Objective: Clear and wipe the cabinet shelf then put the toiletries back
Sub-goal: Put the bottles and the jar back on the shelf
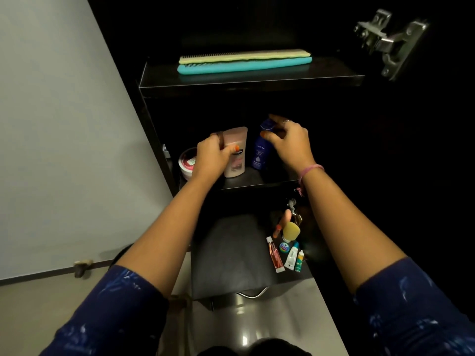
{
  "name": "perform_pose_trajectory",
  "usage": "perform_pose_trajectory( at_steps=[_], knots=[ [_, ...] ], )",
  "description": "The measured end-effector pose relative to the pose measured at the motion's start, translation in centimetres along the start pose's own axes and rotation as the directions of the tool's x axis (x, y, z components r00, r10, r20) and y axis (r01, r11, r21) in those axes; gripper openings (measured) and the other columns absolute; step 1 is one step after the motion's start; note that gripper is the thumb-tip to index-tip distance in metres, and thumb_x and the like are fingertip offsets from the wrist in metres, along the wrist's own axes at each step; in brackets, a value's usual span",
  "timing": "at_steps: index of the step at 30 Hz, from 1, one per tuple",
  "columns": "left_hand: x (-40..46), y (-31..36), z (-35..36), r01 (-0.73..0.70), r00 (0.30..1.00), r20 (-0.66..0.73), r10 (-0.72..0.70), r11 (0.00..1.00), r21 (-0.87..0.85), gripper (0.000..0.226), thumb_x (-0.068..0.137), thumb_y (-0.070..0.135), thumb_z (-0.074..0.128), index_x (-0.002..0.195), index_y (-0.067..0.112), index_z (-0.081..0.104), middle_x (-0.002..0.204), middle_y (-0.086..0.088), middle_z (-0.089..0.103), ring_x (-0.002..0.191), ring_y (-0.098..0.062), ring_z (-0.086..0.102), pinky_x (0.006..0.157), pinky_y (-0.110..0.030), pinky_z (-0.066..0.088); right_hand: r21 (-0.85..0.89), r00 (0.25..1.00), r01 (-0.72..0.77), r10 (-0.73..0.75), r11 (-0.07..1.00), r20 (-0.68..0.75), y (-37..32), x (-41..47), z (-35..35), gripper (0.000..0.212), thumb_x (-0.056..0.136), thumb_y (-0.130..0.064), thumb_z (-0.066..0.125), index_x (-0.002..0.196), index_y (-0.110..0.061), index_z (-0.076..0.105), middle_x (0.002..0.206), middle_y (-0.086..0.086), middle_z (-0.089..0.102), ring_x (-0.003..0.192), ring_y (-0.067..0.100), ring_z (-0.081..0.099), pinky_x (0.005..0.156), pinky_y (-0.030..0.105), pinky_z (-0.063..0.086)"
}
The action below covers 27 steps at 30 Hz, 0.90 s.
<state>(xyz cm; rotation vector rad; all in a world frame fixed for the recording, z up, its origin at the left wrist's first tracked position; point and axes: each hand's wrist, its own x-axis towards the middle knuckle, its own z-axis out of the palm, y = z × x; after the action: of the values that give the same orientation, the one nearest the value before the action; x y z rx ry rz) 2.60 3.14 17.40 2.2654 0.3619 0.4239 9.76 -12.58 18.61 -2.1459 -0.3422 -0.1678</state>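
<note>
Black cabinet (154, 140) interior dimly lit. Pale grey wall (64, 124) adjoins the cabinet's left side. Glossy light floor (231, 325) lies below the cabinet. Metal hinge (388, 42) at the cabinet's upper right.

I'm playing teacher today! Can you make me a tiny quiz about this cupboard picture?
1. True or false: the two combs lie on the shelf above the bottles.
2. Which bottle does the left hand hold? A) the pink lotion bottle B) the blue Nivea bottle C) the round jar
3. Fill in: the small tubes lie on the ledge ______ the bottles' shelf.

Key: 1 true. 2 A; the right hand has its grip on the blue one. 3 below.
</note>
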Motion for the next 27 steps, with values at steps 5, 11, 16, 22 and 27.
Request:
perform_pose_trajectory(
  at_steps=[5, 11, 16, 22, 27],
  knots=[
    [1.0, -0.2, 0.3, 0.026, 1.0, 0.008, -0.026, 1.0, -0.011, 0.033, 0.087, 0.021, 0.064, 0.109, -0.003, 0.06, 0.112, -0.017, 0.063, 0.106, -0.026, 0.058, 0.074, -0.018, 0.037, -0.003, 0.995, 0.016, -0.015, 1.0, 0.098, 0.1, 0.7, 0.4, 0.05, 0.086, -0.018, 0.066, 0.133, -0.012, 0.05, 0.129, 0.006, 0.059, 0.119, 0.018, 0.055, 0.105, 0.033, 0.043],
    [1.5, -0.1, 0.2, 0.013, 0.999, 0.044, -0.014, 1.0, 0.021, 0.034, 0.089, 0.02, 0.062, 0.111, -0.005, 0.058, 0.111, -0.02, 0.062, 0.105, -0.03, 0.057, 0.066, -0.012, 0.03, 0.001, 0.984, 0.068, -0.067, 0.998, 0.165, 0.4, 0.7, 0.0, 0.047, 0.091, -0.015, 0.058, 0.136, -0.014, 0.045, 0.135, 0.003, 0.053, 0.125, 0.016, 0.049, 0.107, 0.031, 0.04],
    [1.2, -0.4, 0.1, -0.014, 0.997, 0.076, 0.011, 1.0, 0.028, 0.034, 0.09, 0.022, 0.06, 0.115, -0.001, 0.056, 0.117, -0.016, 0.062, 0.11, -0.026, 0.056, 0.073, -0.014, 0.035, 0.031, 0.967, 0.122, -0.126, 0.992, 0.221, 1.2, 0.2, -0.3, 0.05, 0.091, -0.013, 0.057, 0.138, -0.013, 0.041, 0.139, 0.003, 0.049, 0.126, 0.015, 0.048, 0.107, 0.031, 0.04],
    [0.9, -0.6, 0.4, -0.004, 0.997, 0.072, 0.001, 0.999, 0.043, 0.039, 0.089, 0.024, 0.061, 0.118, -0.001, 0.052, 0.12, -0.016, 0.058, 0.112, -0.025, 0.054, 0.074, -0.016, 0.035, 0.094, 0.962, 0.088, -0.109, 0.992, 0.251, 1.2, -0.5, -0.7, 0.064, 0.09, -0.008, 0.059, 0.145, -0.018, 0.027, 0.144, 0.005, 0.043, 0.13, 0.015, 0.043, 0.108, 0.029, 0.037],
    [0.9, -1.4, 0.5, 0.027, 0.998, 0.047, -0.029, 0.998, 0.054, 0.045, 0.083, 0.029, 0.068, 0.113, -0.001, 0.051, 0.113, -0.016, 0.059, 0.099, -0.025, 0.056, 0.078, -0.03, 0.043, 0.104, 0.968, 0.077, -0.099, 0.992, 0.23, 1.5, -0.6, -1.1, 0.067, 0.089, -0.006, 0.06, 0.145, -0.017, 0.026, 0.144, 0.007, 0.042, 0.133, 0.018, 0.041, 0.11, 0.03, 0.036]
  ],
)
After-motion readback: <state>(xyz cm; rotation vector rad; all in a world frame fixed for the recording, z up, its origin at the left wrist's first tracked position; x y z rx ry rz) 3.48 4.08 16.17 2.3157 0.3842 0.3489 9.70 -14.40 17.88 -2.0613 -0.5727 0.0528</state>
